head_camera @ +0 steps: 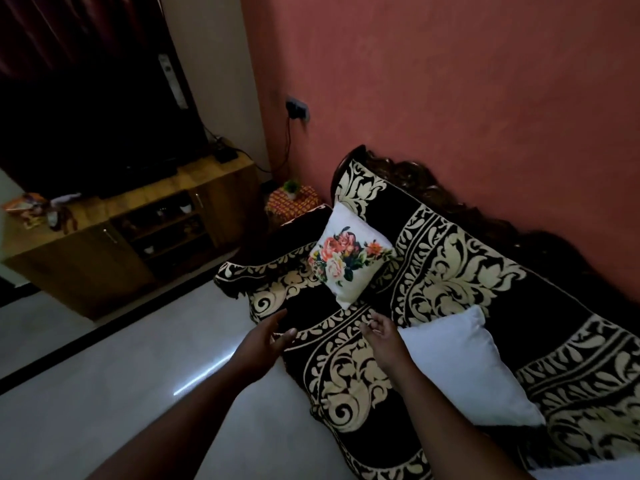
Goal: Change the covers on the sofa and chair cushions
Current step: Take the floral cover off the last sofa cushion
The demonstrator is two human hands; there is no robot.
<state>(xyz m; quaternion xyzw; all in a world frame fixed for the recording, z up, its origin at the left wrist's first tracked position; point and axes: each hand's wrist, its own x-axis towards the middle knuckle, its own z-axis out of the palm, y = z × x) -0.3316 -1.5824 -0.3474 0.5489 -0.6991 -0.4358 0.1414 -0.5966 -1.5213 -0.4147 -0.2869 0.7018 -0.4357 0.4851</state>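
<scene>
A sofa (460,271) draped in a black throw with cream floral patterns runs along the red wall. A white cushion with a flower print (348,258) leans upright in its far corner. A plain white cushion (464,368) lies on the seat nearer to me. My left hand (268,341) hovers over the seat's front edge with relaxed fingers and holds nothing. My right hand (382,332) hangs empty above the seat, fingers loosely curled, just left of the plain cushion and a short way below the flowered one.
A wooden TV cabinet (114,237) with a dark screen (90,126) stands at the left. A small side table with a potted plant (292,195) sits beside the sofa's far arm. A socket with a cable (297,110) is on the wall. Pale tiled floor (138,375) lies in front.
</scene>
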